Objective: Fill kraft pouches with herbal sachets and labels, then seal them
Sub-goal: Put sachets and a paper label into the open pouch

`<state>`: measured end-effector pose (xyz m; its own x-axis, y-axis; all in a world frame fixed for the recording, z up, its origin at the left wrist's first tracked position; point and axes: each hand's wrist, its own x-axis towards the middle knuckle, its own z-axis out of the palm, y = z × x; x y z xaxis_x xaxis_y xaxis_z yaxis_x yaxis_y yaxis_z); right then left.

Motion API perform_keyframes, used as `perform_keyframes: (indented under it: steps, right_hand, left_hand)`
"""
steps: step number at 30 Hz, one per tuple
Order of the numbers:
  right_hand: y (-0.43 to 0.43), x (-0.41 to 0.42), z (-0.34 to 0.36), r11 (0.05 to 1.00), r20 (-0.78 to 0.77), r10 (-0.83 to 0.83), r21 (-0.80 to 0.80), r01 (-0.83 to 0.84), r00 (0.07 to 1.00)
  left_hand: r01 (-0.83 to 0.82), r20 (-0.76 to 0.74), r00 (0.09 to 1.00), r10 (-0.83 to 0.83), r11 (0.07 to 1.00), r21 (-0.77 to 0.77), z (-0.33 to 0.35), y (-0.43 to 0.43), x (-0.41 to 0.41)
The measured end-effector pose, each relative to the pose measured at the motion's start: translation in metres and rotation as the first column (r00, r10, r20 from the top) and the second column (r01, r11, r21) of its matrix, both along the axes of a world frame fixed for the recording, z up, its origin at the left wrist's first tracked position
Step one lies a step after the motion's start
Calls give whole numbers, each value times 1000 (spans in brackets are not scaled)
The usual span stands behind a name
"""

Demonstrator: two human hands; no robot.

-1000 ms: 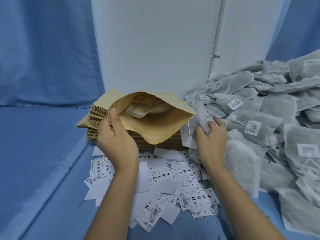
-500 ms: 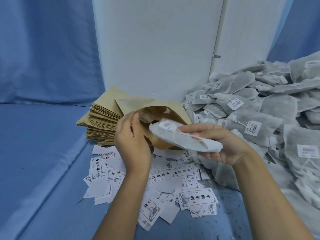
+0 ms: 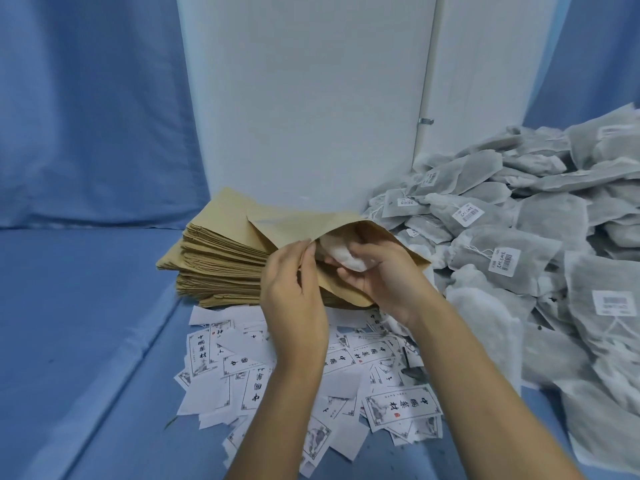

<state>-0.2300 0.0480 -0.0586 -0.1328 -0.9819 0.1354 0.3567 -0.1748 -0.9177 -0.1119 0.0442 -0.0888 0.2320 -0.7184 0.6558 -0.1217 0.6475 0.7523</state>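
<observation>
At centre frame I see my left hand (image 3: 294, 289) pinching the mouth edge of an open tan kraft paper pouch (image 3: 294, 225). My right hand (image 3: 381, 275) curls its fingers round a white mesh herbal sachet (image 3: 346, 256) at that mouth, above scattered white printed labels (image 3: 398, 407).

A white wall (image 3: 304, 98) stands at centre rear, carrying a narrow vertical conduit (image 3: 429, 64) held by a metal clip (image 3: 426, 121), flanked by a left blue drape (image 3: 86, 116) and a right blue drape (image 3: 588, 46), above a blue cloth-covered surface (image 3: 69, 306) with a diagonal fold (image 3: 114, 382), under even, diffuse light.
</observation>
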Motion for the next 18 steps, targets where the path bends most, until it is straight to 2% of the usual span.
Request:
perform_keyframes:
  steps: [1,3,5,7,9,12,16,18]
  right_hand:
    - [-4,2,2,998,-61,-39,38,41,997]
    - [-15,7,9,978,-282,-126,122,166,951]
    - [-27,11,16,945,-586,-139,162,284,798]
    - [-36,16,22,938,-759,-60,179,297,648]
    - [-40,17,24,935,-798,-52,172,310,601]
    - [-37,15,19,920,-784,-207,48,389,586]
    - [-23,16,8,792,-787,-471,-178,583,399]
    - [-15,18,4,786,-744,-514,-208,582,427]
  left_hand:
    - [-4,7,1000,4,1000,-7,0,1,-1]
    - [-11,20,1000,12,1000,-24,1,3,-2]
    - [-14,22,1000,15,999,-35,2,4,-2]
    - [-21,21,1000,22,999,-39,1,3,-2]
    - [-19,9,1000,19,999,-35,1,1,0]
    - [11,-20,1000,-11,1000,0,3,-2,3]
    - [58,-102,993,-54,997,44,4,-6,9]
    - [29,-100,995,-27,999,20,5,-6,11]
